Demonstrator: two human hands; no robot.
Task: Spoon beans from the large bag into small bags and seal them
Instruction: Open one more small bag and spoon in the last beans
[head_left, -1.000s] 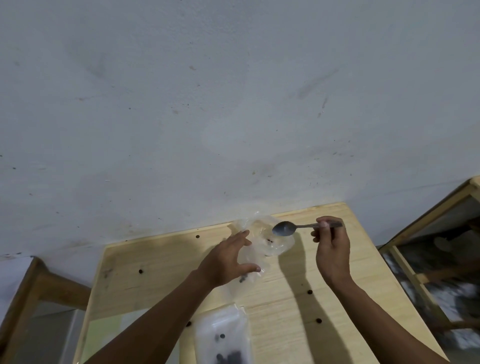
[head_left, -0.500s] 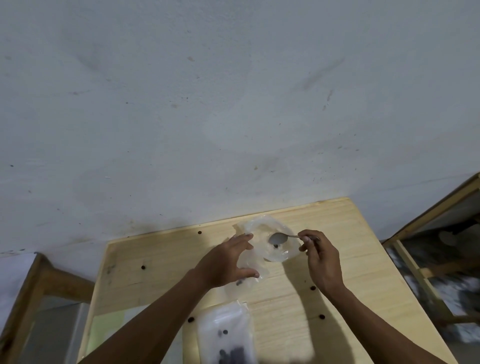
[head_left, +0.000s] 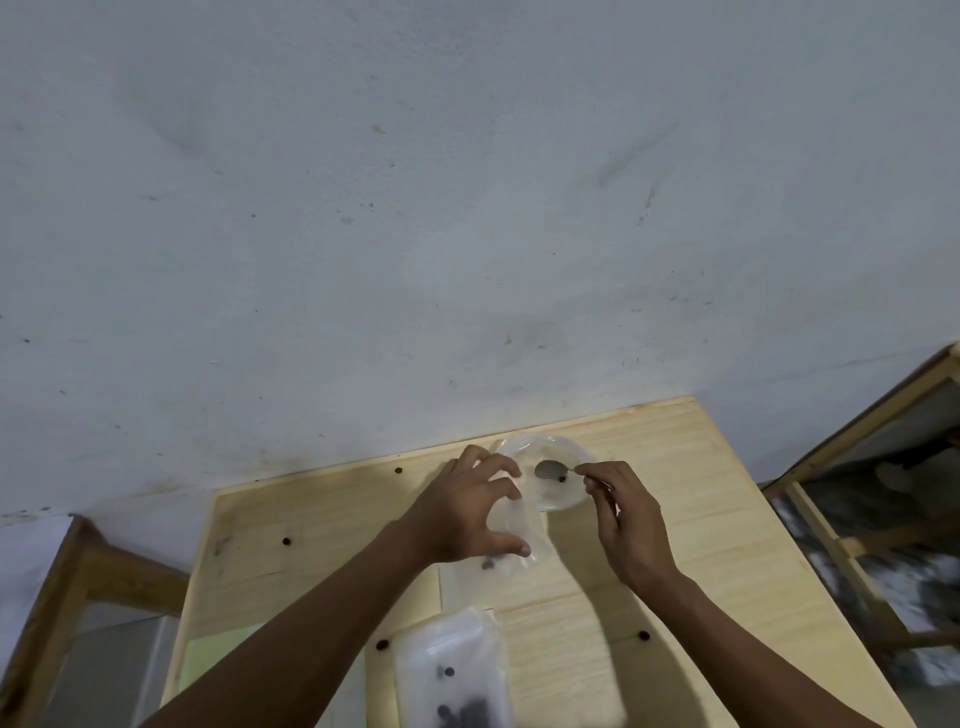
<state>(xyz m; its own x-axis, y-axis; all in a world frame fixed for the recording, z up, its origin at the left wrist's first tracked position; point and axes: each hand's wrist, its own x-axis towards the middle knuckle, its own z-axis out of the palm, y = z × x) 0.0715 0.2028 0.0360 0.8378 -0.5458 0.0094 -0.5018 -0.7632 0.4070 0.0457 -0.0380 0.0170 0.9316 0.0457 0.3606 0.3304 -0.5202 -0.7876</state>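
Head view: unlabelled clear bag (spoon inside)

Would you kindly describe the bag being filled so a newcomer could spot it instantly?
On the pale wooden table, look near the far edge by the wall. There the left hand holds a clear bag, mouth open round the spoon. The other bag lies flat nearer the person.

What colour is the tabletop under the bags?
Pale, light-yellow wood grain on the tabletop, dotted with small dark round spots; seen in the head view.
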